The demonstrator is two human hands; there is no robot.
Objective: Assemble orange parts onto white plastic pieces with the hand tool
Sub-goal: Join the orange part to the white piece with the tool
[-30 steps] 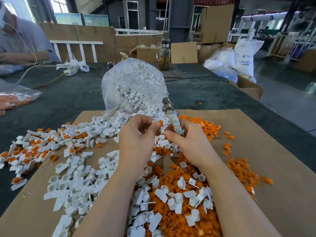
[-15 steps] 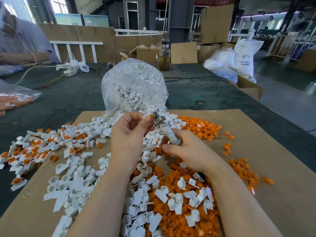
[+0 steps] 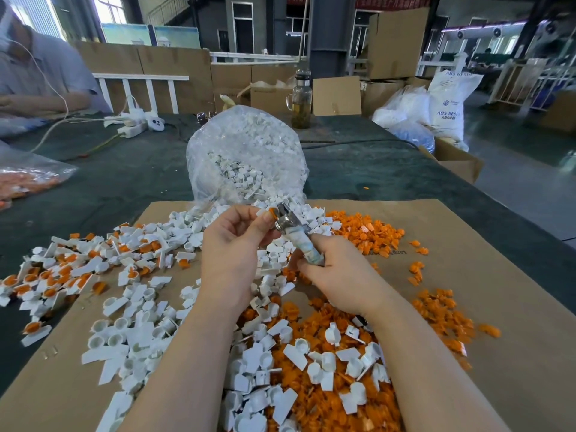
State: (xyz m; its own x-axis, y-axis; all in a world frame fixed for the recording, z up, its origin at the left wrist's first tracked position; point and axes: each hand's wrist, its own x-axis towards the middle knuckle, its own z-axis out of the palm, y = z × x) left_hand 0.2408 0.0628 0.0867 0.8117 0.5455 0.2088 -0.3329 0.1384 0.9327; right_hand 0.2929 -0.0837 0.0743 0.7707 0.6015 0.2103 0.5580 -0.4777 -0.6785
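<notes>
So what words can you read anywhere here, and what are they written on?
"ABS RESIN" and below it "ABS" with blurred characters: on the white sack at the far right, also printed near its top edge, partly cut off.
A small blue logo with a word on the same sack: too blurred to read.
Upside-down print on the cardboard sheet, near the orange parts: too small to read.
Red banner up top: unreadable.

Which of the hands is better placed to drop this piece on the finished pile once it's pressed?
Left. The left hand already pinches the white piece at the tool's metal head, and the finished pile lies on its side. The right hand is wrapped round the hand tool's handle.
</notes>
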